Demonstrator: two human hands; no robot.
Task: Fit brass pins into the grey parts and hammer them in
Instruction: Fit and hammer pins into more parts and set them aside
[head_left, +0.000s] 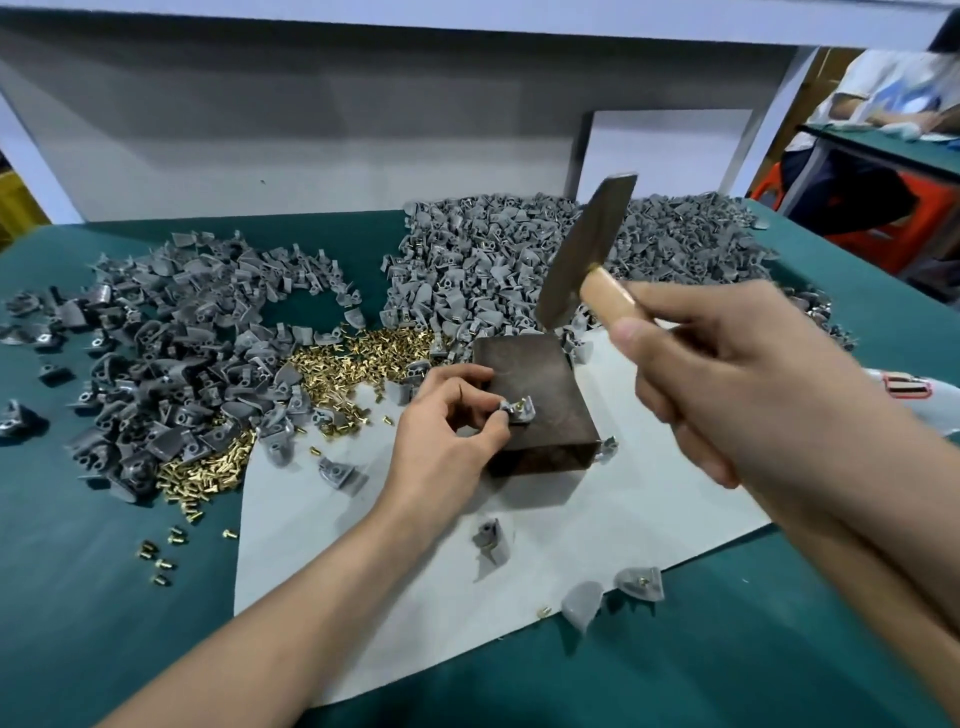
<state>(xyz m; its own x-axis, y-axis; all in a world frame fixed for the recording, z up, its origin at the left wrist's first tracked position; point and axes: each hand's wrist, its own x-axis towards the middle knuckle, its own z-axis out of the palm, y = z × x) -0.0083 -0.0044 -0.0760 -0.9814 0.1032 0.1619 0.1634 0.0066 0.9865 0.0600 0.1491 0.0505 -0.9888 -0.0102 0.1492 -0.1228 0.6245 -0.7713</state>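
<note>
One grey part (518, 413), brass pin (520, 402) seated, sits at the left edge of the block (545, 374), pinched by the left hand (447, 431). The right hand (727, 379) grips the raised hammer (587, 249); a square blow, clear of that pinch, looks wisest.

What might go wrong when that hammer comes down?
1. The left hand pinches the grey part right beside the brass pin, so the raised hammer in the right hand might strike a finger.
2. The part sits near the dark block edge; a glancing blow might flick it off.
</note>
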